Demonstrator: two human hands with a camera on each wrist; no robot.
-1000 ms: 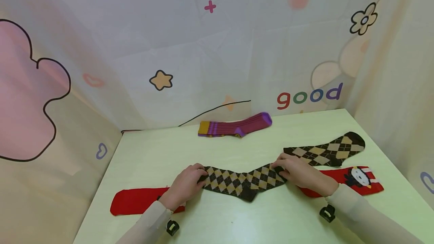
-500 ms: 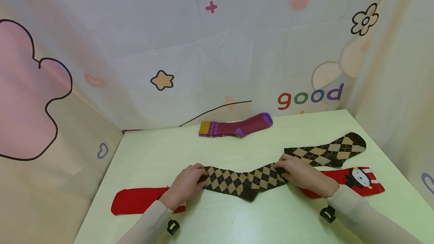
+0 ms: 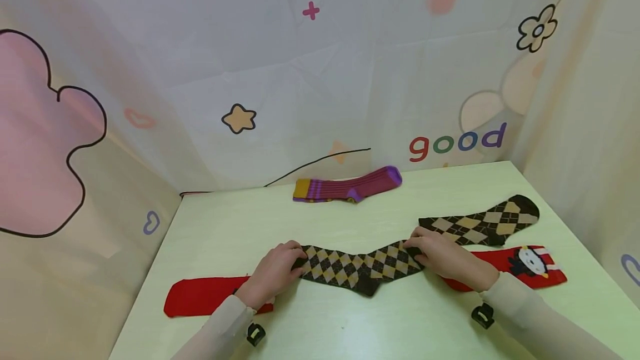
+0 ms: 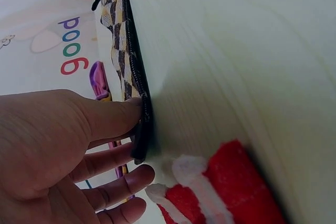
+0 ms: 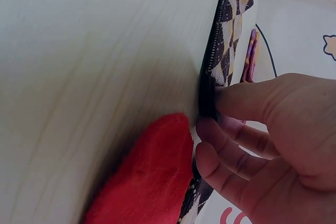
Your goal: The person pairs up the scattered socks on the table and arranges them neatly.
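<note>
Slippage looks the likeliest trouble: the left hand (image 3: 272, 271) and right hand (image 3: 442, 257) each pinch one end of the central argyle sock (image 3: 335, 268), spread on the tabletop (image 3: 325, 332) at the lower centre of the frame, and uneven pulling could twist it or free an edge. At lower left, a red sock (image 3: 192, 297) shows partly behind the left hand, so a sweep that way could drag it. At centre right, the right hand overlaps the second argyle sock (image 3: 475, 229) and another red sock (image 3: 492, 260) in the head view; whether it touches either is unclear, but a careless move could shift both. The matching diamonds also invite confusion between the argyle pair.

The readable writing is "good" (image 3: 458, 142) in multicoloured letters on the curtain (image 3: 320, 76), right of centre. The right-hand red sock carries a cartoon figure (image 3: 530, 263); no brand or label is legible.
</note>
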